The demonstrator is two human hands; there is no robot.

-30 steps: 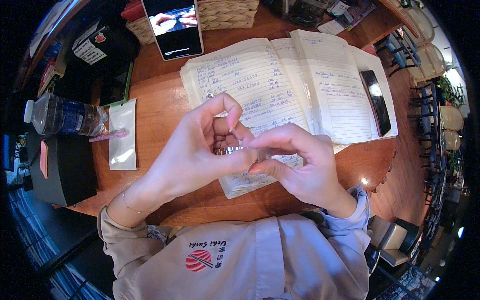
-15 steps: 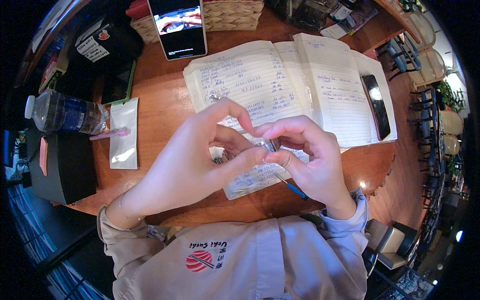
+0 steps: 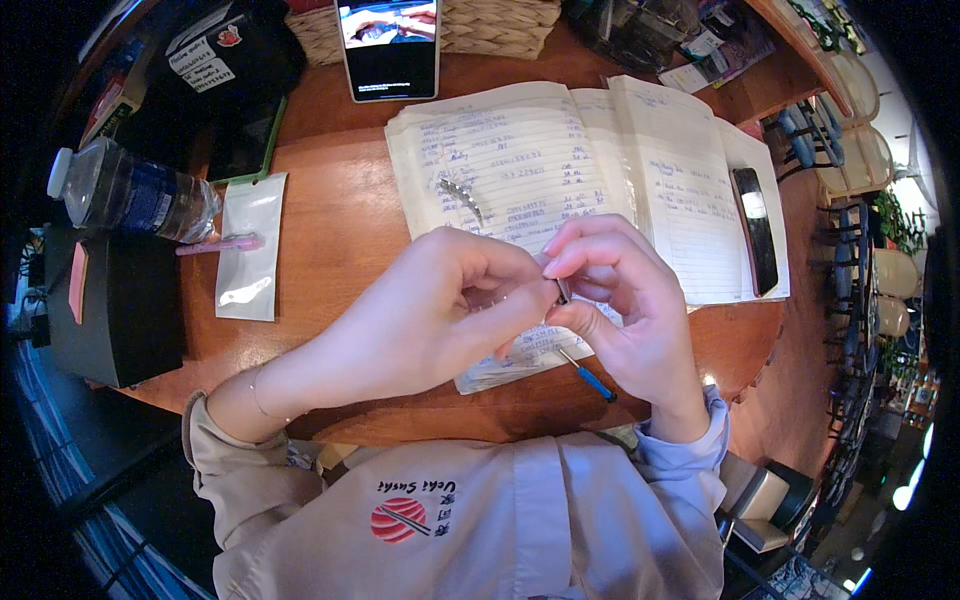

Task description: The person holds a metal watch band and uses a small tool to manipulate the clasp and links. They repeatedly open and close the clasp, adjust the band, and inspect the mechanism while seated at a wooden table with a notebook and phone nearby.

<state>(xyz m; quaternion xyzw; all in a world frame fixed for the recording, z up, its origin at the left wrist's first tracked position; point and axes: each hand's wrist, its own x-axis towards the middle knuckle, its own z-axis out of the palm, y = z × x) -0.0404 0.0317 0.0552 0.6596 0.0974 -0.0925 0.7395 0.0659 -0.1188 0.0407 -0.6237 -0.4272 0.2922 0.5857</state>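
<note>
Both hands pinching a small metal piece at frame centre

The small metal piece (image 3: 562,290) is being clamped between right hand (image 3: 625,305) and left hand (image 3: 440,320) fingertips above the open notebook (image 3: 520,160); keeping it low over the pages, beside the blue screwdriver (image 3: 590,378), seems wise.

**Open wood to my left, clutter ahead and right**

My left hand (image 3: 440,320) and right hand (image 3: 625,300) meet over the near edge of the open notebook (image 3: 560,170), which covers most of the table (image 3: 340,250) straight ahead. A small metal piece (image 3: 462,195) lies on its left page, and a dark phone (image 3: 755,228) sits on its right edge. A blue-tipped screwdriver (image 3: 588,375) lies just under my right hand. To my left I see bare wood as far as a small clear bag (image 3: 248,248); beyond it a water bottle (image 3: 130,195) and a black box (image 3: 115,310) block the way. A propped phone (image 3: 388,45) and a wicker basket (image 3: 480,22) close the far side.
</note>
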